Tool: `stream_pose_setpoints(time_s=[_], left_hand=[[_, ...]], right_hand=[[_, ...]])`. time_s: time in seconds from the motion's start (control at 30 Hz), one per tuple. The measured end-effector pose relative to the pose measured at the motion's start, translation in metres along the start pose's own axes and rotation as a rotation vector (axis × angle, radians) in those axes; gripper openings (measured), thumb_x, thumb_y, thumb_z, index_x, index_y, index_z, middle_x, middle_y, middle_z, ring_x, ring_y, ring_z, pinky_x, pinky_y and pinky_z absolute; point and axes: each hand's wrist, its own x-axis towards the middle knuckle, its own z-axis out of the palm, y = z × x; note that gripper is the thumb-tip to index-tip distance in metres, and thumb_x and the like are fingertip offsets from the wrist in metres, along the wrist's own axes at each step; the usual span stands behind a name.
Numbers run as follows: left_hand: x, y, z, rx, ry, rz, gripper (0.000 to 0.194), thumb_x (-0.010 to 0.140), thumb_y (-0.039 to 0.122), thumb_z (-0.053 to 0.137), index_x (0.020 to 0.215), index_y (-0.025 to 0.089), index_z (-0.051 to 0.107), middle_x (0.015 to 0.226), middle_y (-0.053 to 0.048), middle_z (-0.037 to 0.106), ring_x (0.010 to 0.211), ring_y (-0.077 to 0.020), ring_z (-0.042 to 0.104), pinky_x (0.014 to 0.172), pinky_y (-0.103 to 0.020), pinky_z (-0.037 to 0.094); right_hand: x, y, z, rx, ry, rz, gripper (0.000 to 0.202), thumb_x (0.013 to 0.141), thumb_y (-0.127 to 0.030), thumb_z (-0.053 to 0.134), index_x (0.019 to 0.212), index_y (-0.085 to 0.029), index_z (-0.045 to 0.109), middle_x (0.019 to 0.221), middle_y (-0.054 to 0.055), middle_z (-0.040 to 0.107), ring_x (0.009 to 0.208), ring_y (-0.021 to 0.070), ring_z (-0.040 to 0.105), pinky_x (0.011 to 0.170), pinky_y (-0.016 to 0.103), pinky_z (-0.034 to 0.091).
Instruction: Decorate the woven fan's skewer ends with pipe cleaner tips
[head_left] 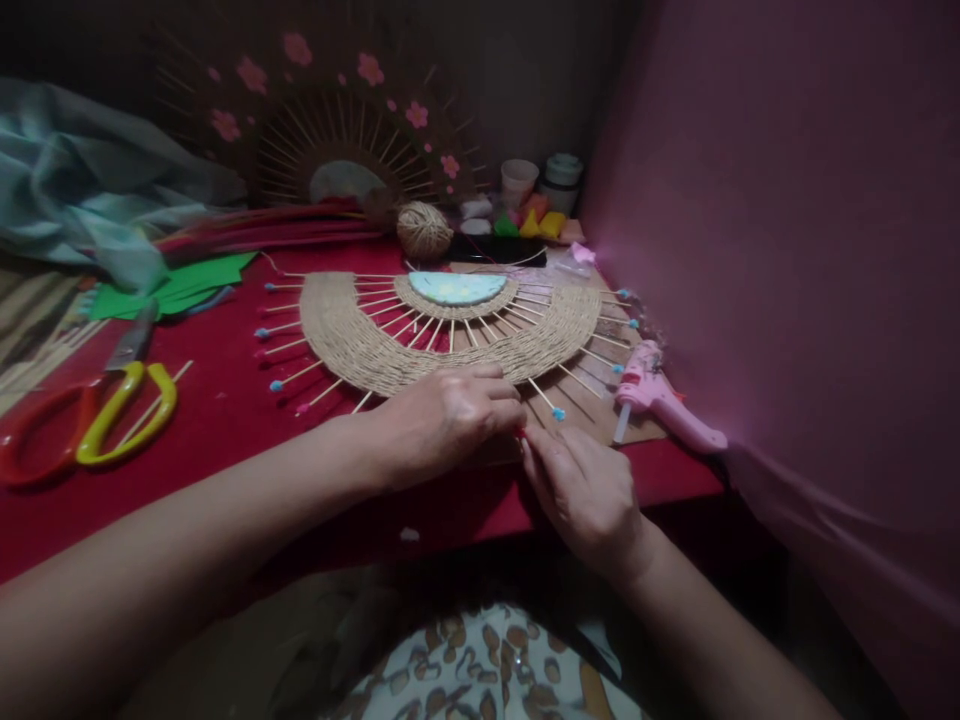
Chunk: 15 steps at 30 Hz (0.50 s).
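Note:
A woven half-round fan (341, 335) of twine and thin sticks lies on the red cloth, its straight edge away from me. Blue and pink tips sit on several stick ends, and a pale blue half-round piece (457, 288) is at its middle. My left hand (457, 415) lies over the fan's near rim with its fingers bent together. Close beside it, my right hand (581, 485) pinches a small red piece (520, 432) at the fingertips. The left fingertips meet it there; which stick end lies beneath is hidden.
Red and yellow-handled scissors (127, 415) and green sheets (172, 285) lie left. A pink glue gun (667, 400) rests right on cardboard. Behind are a twine ball (424, 231), a cup (519, 182), colored clay packs (551, 224) and a larger flowered fan (360, 150).

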Motion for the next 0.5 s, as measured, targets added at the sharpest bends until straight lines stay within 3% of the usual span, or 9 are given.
stream_pose_setpoints(time_s=[0.17, 0.5], left_hand=[[0.0009, -0.0014, 0.0010, -0.003, 0.002, 0.005, 0.027, 0.094, 0.021, 0.042, 0.085, 0.013, 0.067, 0.080, -0.006, 0.067, 0.076, -0.0156, 0.055, 0.068, -0.029, 0.043], [0.0023, -0.0033, 0.0014, -0.011, -0.015, 0.033, 0.033, 0.095, 0.022, 0.037, 0.084, 0.013, 0.067, 0.081, -0.008, 0.067, 0.077, -0.0174, 0.055, 0.068, -0.031, 0.044]], right_hand=[[-0.0012, 0.0041, -0.0010, -0.033, 0.008, -0.076, 0.016, 0.078, -0.006, 0.064, 0.093, -0.001, 0.064, 0.062, 0.010, 0.064, 0.058, 0.0172, 0.059, 0.053, 0.030, 0.049], [0.0019, 0.0091, 0.0008, 0.033, 0.026, -0.085, 0.009, 0.082, -0.008, 0.057, 0.089, -0.007, 0.063, 0.059, 0.007, 0.063, 0.057, 0.0157, 0.059, 0.053, 0.028, 0.049]])
